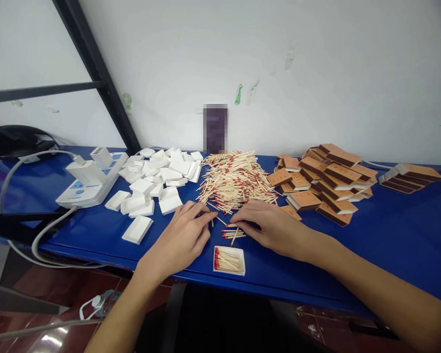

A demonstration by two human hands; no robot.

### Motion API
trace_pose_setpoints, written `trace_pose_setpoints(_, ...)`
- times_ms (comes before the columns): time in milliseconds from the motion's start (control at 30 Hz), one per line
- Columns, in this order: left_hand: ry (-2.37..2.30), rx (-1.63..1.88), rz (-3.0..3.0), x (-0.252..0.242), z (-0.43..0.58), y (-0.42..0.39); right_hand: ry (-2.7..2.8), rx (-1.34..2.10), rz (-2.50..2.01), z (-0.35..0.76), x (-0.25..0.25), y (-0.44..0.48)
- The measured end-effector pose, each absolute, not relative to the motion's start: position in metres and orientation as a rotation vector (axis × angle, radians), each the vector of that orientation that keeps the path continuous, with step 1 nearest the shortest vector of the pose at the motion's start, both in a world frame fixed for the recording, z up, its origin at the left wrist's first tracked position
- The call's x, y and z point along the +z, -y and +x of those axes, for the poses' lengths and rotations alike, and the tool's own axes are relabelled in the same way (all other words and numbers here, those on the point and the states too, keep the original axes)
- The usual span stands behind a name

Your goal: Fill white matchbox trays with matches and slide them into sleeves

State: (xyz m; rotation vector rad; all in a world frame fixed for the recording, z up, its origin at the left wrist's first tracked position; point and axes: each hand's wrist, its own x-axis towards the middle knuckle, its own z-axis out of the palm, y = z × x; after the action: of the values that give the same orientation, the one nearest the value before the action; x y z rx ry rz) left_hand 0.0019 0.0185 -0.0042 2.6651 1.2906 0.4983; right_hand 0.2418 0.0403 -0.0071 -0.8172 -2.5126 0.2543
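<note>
A loose heap of red-tipped matchsticks point(238, 179) lies on the blue table in front of me. At its near edge, my left hand point(185, 233) is pinched with a single matchstick point(221, 221) at its fingertips. Just opposite, my right hand point(270, 225) has thumb and fingers closed around the end of another matchstick point(231, 225). Below the fingertips is a small row of matchsticks point(233, 234), one of them lying crosswise. Closer to me sits a white matchbox tray point(229, 271) holding matchsticks, heads to the left.
White matchbox trays point(159, 174) are piled on the left, near a power strip point(91, 181) with plugs and cables. Orange-brown matchbox sleeves point(327, 179) are stacked on the right, with more sleeves point(407, 176) farther right. A blurred dark rectangular object point(215, 128) leans against the wall.
</note>
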Motion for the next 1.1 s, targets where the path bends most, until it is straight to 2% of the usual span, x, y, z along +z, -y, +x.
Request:
trace_pose_setpoints(433,-1.300,0.543,2.643,-0.010,0.001,-0.022,2.587,0.430,-0.836,0.242,0.002,-0.031)
trace_pose_setpoints(667,-1.318,0.637,2.662,-0.009,0.002,-0.021,2.605,0.391,-0.770,0.242,-0.002,-0.037)
trace_pose_setpoints(1100,-1.363,0.585,2.709,-0.010,0.000,-0.021,2.609,0.221,-0.981,0.244,0.003,-0.041)
